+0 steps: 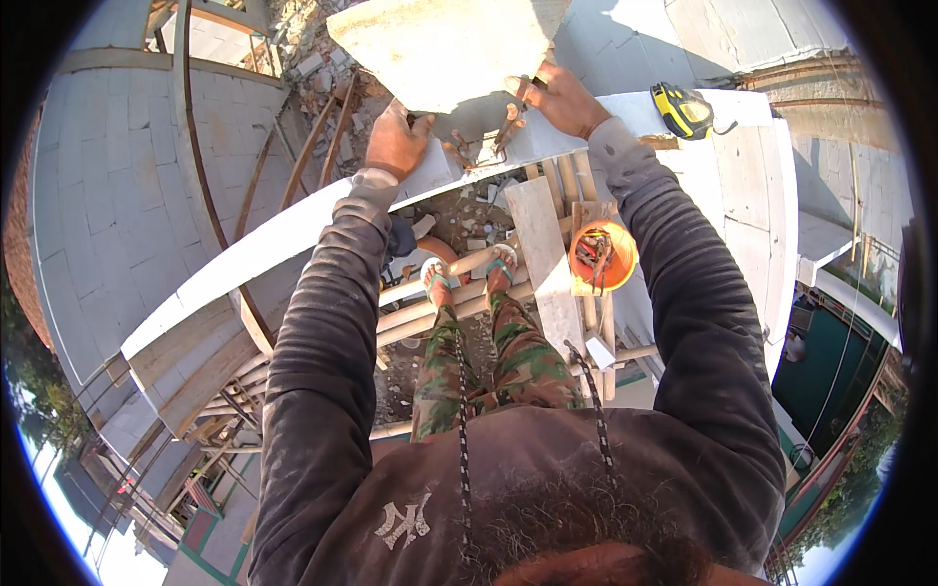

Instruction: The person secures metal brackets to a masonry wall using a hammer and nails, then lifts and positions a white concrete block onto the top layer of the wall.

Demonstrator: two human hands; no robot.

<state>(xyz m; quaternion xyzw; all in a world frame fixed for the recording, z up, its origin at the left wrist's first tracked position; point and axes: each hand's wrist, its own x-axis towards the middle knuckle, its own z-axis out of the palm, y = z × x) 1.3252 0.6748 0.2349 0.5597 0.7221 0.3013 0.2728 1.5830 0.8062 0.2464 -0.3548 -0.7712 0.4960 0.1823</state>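
A pale, flat panel is being held by both hands near its lower edge, with most of it being stretched out beyond the fingers, away from the body. Its lower left corner is being gripped by the left hand, whose fingers are being curled in narrowly against the edge. The lower right side is being gripped by the right hand, which is being placed a little farther out than the left, its thumb being laid along the edge. How far the fingers are being wrapped under the panel cannot be told. In the gap between the hands, just below the panel's edge, rusty metal bars are being exposed at the top of a white wall.

A yellow and black tape measure is being supported by the wall top, to the right of the right hand and apart from it. Nearer the body, an orange bucket is being filled partly by tools, and is being set beside a wooden plank. The feet, in sandals, are being borne by round poles.
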